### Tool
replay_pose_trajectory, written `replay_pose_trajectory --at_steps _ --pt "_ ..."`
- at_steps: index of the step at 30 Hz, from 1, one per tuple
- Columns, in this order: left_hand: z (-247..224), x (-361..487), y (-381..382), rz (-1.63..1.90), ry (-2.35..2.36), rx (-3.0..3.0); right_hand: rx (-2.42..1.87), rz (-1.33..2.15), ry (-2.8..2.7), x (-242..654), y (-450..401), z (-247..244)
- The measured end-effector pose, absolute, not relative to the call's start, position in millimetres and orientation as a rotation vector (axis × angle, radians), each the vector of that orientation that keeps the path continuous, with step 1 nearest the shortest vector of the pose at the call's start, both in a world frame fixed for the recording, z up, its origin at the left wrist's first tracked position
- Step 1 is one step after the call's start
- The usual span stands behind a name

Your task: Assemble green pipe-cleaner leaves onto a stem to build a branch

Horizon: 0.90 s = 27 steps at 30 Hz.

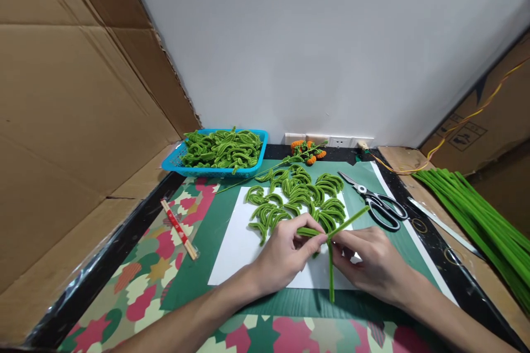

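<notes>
Hands (290, 253), pinched closed, green fuzzy stems (331, 270)

Backed by a plain, pale grey wall (290, 49), softly lit, darker toward the upper right. Fitted low down with a row of white sockets (340, 142). Walled in at left by tall brown cardboard (62, 116), creased and torn-edged. Flanked at right by a printed cardboard box (461, 129), crossed by twisted orange-yellow wires (489, 100). Below, black and speckled at its edges, a table (275, 151) under a camouflage-like pink, green and cream cover (138, 281).
</notes>
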<state>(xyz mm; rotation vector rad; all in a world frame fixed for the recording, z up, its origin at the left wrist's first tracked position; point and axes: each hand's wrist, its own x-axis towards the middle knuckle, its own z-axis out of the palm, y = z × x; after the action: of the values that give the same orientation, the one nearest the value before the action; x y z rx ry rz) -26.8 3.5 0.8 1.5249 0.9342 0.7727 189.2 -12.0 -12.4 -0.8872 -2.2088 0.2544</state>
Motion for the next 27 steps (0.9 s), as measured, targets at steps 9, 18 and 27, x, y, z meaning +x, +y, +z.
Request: replay_pose_trajectory --at_steps 9,18,27 --pt "-2.6 -23.1 1.4 0.802 0.939 1.661 -0.961 0.368 -2.164 185.8 -16.3 -20.7" --pt "-4.6 -18.8 -0.5 0.852 0.952 1.474 -0.955 0.225 -2.135 181.5 -14.4 -20.5" --pt "-5.6 -19.2 11.2 0.89 0.9 1.167 -0.773 -0.195 -2.07 192.6 -4.0 -9.0"
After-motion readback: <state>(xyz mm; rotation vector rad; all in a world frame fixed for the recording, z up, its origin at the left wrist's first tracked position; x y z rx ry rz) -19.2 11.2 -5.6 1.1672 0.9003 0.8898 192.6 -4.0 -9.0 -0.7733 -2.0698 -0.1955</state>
